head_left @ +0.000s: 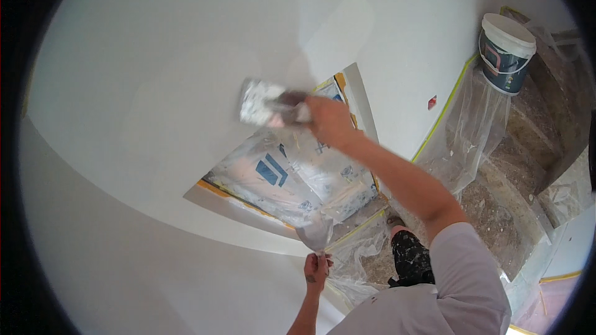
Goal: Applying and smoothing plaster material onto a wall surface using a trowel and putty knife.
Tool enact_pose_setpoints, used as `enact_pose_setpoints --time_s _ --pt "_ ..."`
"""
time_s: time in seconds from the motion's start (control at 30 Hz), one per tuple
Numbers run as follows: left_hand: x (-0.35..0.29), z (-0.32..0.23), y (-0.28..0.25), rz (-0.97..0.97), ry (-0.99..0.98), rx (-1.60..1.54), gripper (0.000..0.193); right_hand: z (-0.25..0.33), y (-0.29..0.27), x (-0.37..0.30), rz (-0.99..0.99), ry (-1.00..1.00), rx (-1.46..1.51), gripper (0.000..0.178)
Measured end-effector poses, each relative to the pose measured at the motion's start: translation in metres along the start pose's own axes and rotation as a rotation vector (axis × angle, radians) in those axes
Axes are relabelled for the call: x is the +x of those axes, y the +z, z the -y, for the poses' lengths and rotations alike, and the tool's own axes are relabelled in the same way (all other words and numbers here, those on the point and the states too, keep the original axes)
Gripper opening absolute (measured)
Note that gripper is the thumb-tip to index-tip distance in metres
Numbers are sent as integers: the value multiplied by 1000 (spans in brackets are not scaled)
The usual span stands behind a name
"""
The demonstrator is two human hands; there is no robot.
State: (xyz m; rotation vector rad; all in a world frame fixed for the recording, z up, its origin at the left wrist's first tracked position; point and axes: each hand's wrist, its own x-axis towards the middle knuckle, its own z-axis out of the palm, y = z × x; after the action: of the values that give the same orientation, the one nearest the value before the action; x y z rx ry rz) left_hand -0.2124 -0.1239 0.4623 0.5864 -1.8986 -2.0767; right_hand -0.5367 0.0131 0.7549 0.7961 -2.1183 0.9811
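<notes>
My right hand (332, 121) is stretched out at the wall, its fingers closed round the handle of a plastering trowel (253, 102). The trowel's rectangular blade is smeared white and blurred by motion; whether it touches the wall I cannot tell. Lower down, near my body, my left hand (316, 271) grips the handle of a putty knife (316, 231) with a broad, pale blade pointing up. Beyond the knife, a recessed opening in the white wall (186, 80) is covered by printed plastic sheeting (298, 180) edged with orange tape.
At the upper right, a dark bucket with a white lid (509, 53) stands on dusty, winding steps (496, 211). Clear plastic film (465, 130), taped in yellow-green, hangs along the wall's foot. A small red wall box (432, 102) sits in the wall.
</notes>
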Motion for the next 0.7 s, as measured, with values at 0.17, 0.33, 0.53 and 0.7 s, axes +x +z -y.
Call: enact_pose_setpoints --time_s 0.17,0.33,0.53,0.7 --pt "8 -56 -16 153 -112 -272 26 33 -6 -32 28 -18 225 23" --pt "6 -110 -29 403 -243 -387 29 23 -41 -96 154 419 1475 19" --pt "12 -137 -4 667 -187 -124 27 22 -45 -180 189 648 1536 12" --pt "-7 -163 5 607 -122 -177 22 -25 -26 -240 1081 517 978 29"
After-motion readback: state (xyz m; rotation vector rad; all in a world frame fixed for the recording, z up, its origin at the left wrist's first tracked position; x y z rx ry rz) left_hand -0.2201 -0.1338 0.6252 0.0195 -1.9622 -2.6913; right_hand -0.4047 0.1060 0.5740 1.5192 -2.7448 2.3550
